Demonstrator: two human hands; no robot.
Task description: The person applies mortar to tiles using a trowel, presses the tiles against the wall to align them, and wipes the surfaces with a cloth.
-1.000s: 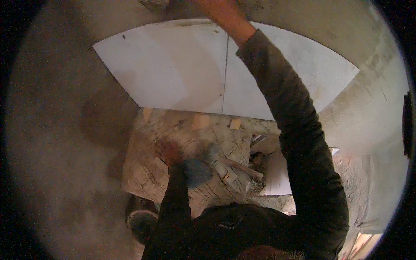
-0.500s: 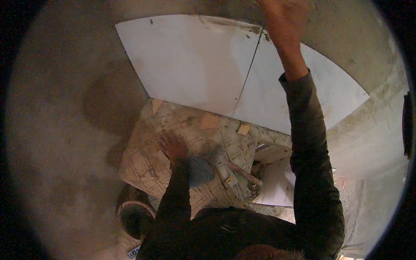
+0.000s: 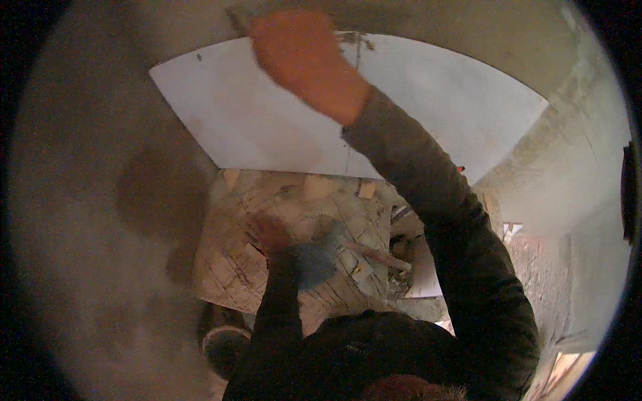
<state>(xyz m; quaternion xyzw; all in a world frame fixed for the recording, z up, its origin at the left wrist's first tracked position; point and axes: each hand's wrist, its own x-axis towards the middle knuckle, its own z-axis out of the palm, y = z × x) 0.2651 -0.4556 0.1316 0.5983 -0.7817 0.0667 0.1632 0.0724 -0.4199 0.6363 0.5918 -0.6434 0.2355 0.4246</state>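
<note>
Two large white tiles lie or stand side by side along the wall: the left tile [image 3: 221,113] and the right tile [image 3: 428,100], with a thin joint between them. My right hand [image 3: 297,57] is over the top edge of the left tile near the joint. It looks closed; its fingers are smeared, and what it holds, if anything, cannot be made out. Lower down, my left hand [image 3: 267,234] is blurred over a worn, dark-streaked board [image 3: 227,267], its fingers seeming spread. Beside its wrist is a blue-grey thing [image 3: 315,265] of unclear kind.
A dark round bucket [image 3: 226,347] stands at lower left. Small tan pieces, one of them a square block [image 3: 366,190], line the tiles' lower edge. A wooden handle [image 3: 378,256] lies on the board. Another white panel [image 3: 424,274] is partly hidden behind my right arm.
My right hand has swept left and down, from the right tile's side across the joint to the left tile. My left hand stays near the same spot. The view has shifted slightly.
</note>
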